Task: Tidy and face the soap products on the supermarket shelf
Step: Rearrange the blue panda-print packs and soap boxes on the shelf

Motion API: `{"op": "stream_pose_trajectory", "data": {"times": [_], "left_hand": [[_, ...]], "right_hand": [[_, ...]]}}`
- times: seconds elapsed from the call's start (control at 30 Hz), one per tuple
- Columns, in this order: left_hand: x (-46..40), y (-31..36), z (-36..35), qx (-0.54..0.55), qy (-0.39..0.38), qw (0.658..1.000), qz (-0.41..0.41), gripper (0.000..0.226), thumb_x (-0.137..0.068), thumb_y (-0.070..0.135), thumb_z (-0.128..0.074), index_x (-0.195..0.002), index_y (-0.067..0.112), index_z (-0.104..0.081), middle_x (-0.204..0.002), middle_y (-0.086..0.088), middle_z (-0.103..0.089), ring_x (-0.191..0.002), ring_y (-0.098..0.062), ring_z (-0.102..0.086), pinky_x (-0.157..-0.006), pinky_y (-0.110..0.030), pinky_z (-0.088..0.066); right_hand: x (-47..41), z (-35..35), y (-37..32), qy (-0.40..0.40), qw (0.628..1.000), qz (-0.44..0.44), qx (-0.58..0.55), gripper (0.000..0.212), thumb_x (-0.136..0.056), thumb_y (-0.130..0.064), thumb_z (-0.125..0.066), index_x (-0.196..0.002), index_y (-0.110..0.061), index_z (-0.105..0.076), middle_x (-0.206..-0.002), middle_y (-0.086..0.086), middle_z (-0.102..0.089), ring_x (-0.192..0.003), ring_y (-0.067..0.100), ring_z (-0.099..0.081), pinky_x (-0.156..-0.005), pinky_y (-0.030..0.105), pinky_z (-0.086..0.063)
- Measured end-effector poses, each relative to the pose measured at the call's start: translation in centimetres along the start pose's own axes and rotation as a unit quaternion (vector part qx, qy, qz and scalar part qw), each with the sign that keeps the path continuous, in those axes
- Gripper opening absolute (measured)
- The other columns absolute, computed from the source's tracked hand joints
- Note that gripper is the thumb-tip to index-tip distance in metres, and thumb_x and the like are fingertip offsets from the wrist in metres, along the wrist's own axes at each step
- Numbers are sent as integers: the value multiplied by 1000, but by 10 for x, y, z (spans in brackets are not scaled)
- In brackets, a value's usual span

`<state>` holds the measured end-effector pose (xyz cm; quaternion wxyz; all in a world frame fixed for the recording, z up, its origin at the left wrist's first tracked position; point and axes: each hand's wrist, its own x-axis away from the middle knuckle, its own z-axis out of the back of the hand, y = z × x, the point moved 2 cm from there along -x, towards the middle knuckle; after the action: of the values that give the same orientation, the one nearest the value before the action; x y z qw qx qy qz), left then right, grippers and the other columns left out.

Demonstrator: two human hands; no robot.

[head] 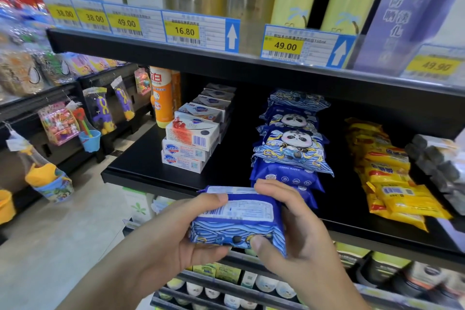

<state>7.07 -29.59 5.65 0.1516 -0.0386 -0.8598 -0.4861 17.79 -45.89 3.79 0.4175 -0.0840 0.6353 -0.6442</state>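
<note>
A blue soap pack (pixel 236 219) with a wave pattern is held in front of the black shelf (pixel 141 166), gripped from both sides, its white printed label turned upward. The left hand (pixel 176 241) is curled around the pack's left end, thumb laid along the top edge and fingers tucked beneath. The right hand (pixel 294 229) is wrapped around the right end, fingers over the top and thumb pressed to the near face. Just behind the pack, a pile of matching blue panda-printed packs (pixel 289 143) is seen stacked on the shelf, slightly askew. To the left of that pile, white boxed soap bars (pixel 188 143) are stacked in a row running toward the back, beside an orange bottle (pixel 161 98). To the right, yellow packets (pixel 392 173) are laid overlapping, with grey sponges (pixel 437 158) at the far edge. Yellow price tags (pixel 185 31) are fixed along the shelf above
</note>
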Motion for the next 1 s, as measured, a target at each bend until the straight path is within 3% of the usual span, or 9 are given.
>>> {"op": "stream_pose_trajectory", "data": {"times": [0.03, 0.17, 0.27, 0.37, 0.5, 0.67, 0.8, 0.87, 1.0], "left_hand": [[-6, -2, 2, -3, -31, 999, 13, 60, -73, 26, -81, -126, 1, -70, -115, -24, -76, -70, -23, -73, -59, -31, -65], [-22, -3, 17, -48, 69, 996, 23, 79, -60, 34, -90, -128, 3, -67, -109, -22, -77, -67, -22, -73, -49, -27, -58], [-26, -2, 21, -55, 84, 995, 8, 69, -63, 34, -90, -125, 10, -72, -110, -19, -78, -68, -17, -71, -45, -24, -54], [-25, 5, 20, -61, 83, 994, -29, 53, -68, 31, -86, -119, 20, -76, -113, -16, -77, -75, -16, -71, -46, -22, -53], [-26, 8, 23, -89, 79, 991, -65, 51, -74, 25, -93, -120, 29, -72, -115, -10, -78, -81, -15, -73, -50, -23, -53], [-29, 10, 31, -131, 87, 981, -113, 46, -76, 29, -91, -113, 48, -71, -120, -1, -77, -97, -19, -78, -62, -24, -58], [-31, 9, 34, -153, 60, 971, -172, 55, -70, 31, -90, -117, 51, -68, -124, 2, -76, -109, -23, -75, -75, -28, -63], [-32, 9, 34, -174, 45, 961, -212, 60, -69, 26, -90, -121, 45, -68, -125, -1, -75, -113, -23, -74, -82, -31, -64], [-34, 5, 33, -203, 17, 946, -254, 58, -76, 8, -86, -124, 36, -67, -121, -5, -74, -114, -27, -72, -88, -32, -62]], "right_hand": [[1, 1, 1, -4, 1000, 0, 9, 56, -79, -21, -77, -130, -39, -64, -146, -6, -52, -141, 16, -48, -95, 21, -53], [4, 4, -1, -20, 999, -20, 44, 68, -78, -27, -80, -138, -46, -54, -156, -18, -40, -146, 15, -42, -100, 40, -55], [6, 9, -3, -38, 996, -52, 54, 85, -75, -38, -85, -146, -55, -41, -161, -17, -34, -142, 16, -48, -103, 38, -53], [7, 11, -6, -42, 993, -104, 21, 96, -70, -54, -87, -147, -64, -31, -149, -7, -53, -126, 17, -63, -103, 36, -50], [1, 16, -6, 15, 987, -155, -41, 84, -60, -73, -82, -135, -65, -45, -135, -27, -60, -109, 16, -71, -82, 34, -61], [-9, 9, -25, 40, 961, -246, -121, 69, -70, -65, -76, -135, -48, -58, -121, -5, -74, -96, 28, -76, -64, 39, -63], [-6, 16, -10, -5, 936, -270, -225, 99, -71, -46, -92, -145, 3, -49, -147, 22, -55, -117, 39, -62, -106, 45, -48], [-20, 11, -12, -60, 921, -321, -213, 68, -90, -50, -73, -137, -3, -59, -137, 21, -65, -104, 39, -70, -90, 51, -58], [-25, 7, -4, 6, 888, -396, -232, 81, -53, -72, -86, -118, -25, -76, -111, 11, -78, -81, 41, -76, -58, 45, -61]]}}
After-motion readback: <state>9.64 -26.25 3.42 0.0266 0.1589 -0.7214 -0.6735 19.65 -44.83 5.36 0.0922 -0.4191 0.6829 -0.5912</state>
